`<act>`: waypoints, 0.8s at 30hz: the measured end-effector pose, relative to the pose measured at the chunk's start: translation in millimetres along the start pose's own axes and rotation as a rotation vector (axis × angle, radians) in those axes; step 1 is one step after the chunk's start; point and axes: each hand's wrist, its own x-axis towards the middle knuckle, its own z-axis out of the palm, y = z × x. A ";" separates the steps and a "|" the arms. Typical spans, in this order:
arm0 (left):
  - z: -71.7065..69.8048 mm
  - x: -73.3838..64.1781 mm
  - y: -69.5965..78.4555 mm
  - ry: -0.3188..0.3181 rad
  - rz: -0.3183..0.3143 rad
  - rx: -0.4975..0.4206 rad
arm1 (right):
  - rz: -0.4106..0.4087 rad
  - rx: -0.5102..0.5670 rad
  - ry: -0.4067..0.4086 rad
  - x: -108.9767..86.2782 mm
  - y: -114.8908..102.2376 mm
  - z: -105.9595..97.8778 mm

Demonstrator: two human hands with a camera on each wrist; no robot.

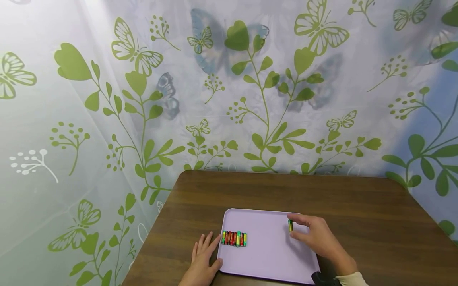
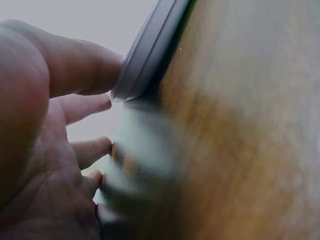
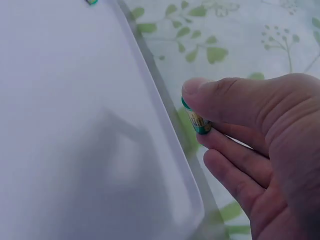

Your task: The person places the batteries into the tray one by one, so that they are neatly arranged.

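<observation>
A lilac tray [image 1: 268, 254] lies on the brown wooden table. Along its left side, several red, green and yellow batteries [image 1: 234, 238] sit side by side in a row. My right hand [image 1: 316, 234] pinches one green and yellow battery [image 1: 290, 225] between thumb and fingers above the tray's right part; the right wrist view shows this battery [image 3: 199, 120] partly covered by the thumb. My left hand [image 1: 203, 260] rests with spread fingers at the tray's left edge. In the left wrist view its thumb [image 2: 87, 67] touches the tray rim [image 2: 150, 50].
The wooden table [image 1: 200, 190] extends behind the tray and to its right. A hanging sheet [image 1: 250, 99] with green leaves and butterflies stands behind the table and along its left. A black strap [image 1: 323, 280] sits at my right wrist.
</observation>
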 end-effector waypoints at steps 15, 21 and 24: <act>-1.6 -0.1 0.5 -0.006 -0.002 -0.003 | -0.069 0.095 -0.070 17.0 -32.3 46.1; 3.6 0.2 -9.3 0.024 0.012 -0.009 | -0.091 0.130 -0.109 21.2 -42.3 60.1; 1.7 -0.4 -7.3 0.017 0.033 -0.018 | -0.103 0.143 -0.115 22.1 -46.0 66.5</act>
